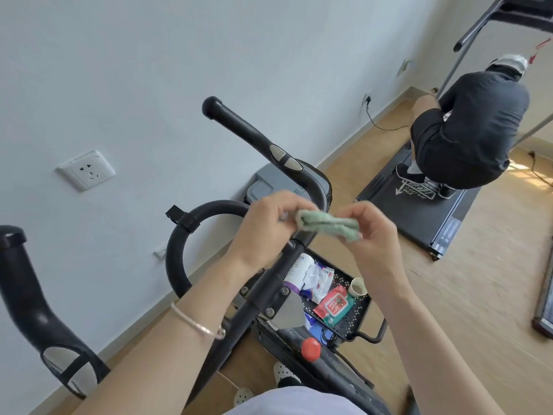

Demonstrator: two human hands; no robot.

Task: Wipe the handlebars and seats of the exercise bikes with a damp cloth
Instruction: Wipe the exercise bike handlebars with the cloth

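A rolled green cloth (327, 225) is stretched between my two hands above the bike. My left hand (266, 226) grips its left end, and my right hand (371, 235) pinches its right end. Both hands hover just over the black handlebar (239, 127) of the exercise bike, whose right horn rises up-left with a silver pulse sensor (285, 158). The bar's looped centre (179, 244) curves below my left hand. The left horn (27, 295) stands at the frame's left edge. No seat is visible.
Under the bars a black perforated tray (356, 313) holds a red wipes packet (336, 304), a white bottle and a tape roll. A red knob (311, 348) sits on the frame. A person crouches on a treadmill (419, 217) at right. The white wall has a socket (86, 170).
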